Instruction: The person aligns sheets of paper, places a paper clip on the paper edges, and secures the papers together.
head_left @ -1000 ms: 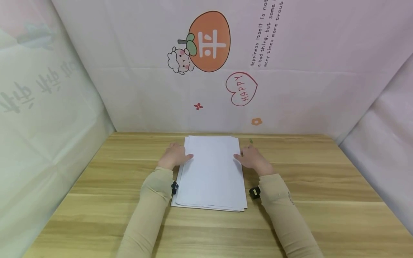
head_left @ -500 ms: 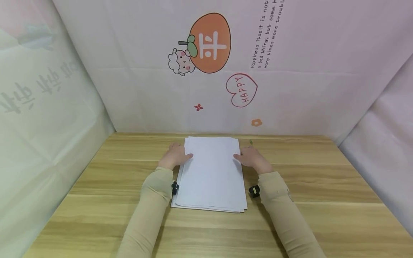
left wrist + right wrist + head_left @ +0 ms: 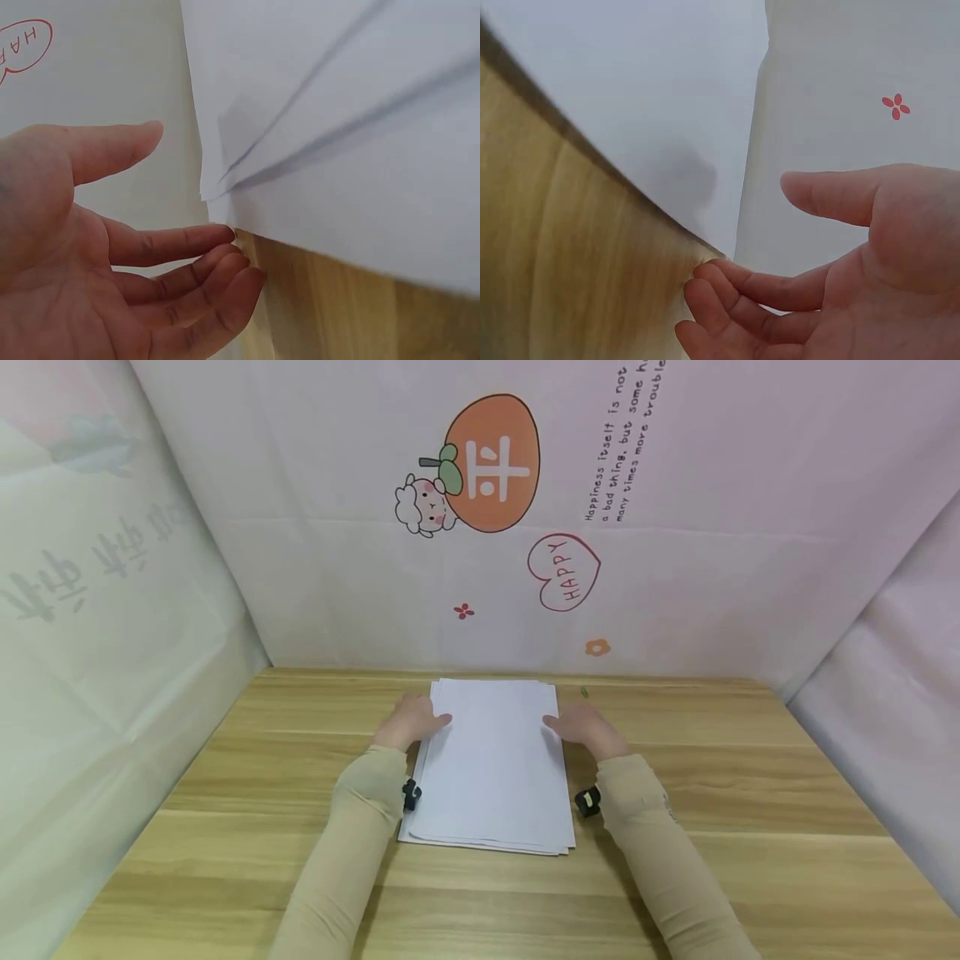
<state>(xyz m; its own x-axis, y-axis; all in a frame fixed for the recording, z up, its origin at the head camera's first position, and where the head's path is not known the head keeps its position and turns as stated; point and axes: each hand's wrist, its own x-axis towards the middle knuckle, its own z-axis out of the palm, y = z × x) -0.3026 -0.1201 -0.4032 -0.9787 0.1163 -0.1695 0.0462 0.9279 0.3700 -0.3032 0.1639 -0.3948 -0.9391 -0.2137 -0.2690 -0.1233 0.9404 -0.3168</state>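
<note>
A stack of white paper sheets (image 3: 491, 768) lies on the wooden table, its edges slightly uneven. On its left side is my left hand (image 3: 411, 720), with the thumb over the sheet's border. My right hand (image 3: 585, 727) mirrors it at the right side. In the left wrist view, the left thumb (image 3: 120, 150) stands well apart from the loosely bent fingers, whose tips are at the paper's edge. The right wrist view has the right thumb (image 3: 832, 193) raised above bent fingers near the paper's corner. Neither hand pinches the paper.
Beyond my right hand a small thin green thing (image 3: 585, 692) lies on the table (image 3: 735, 793); what it is cannot be made out. A white printed cloth (image 3: 337, 593) stands along the table's back edge. White sheets also hang at left and right.
The head view has shifted slightly, so the wall print sits a little lower. Both hands and the paper stack stay almost where they were.
</note>
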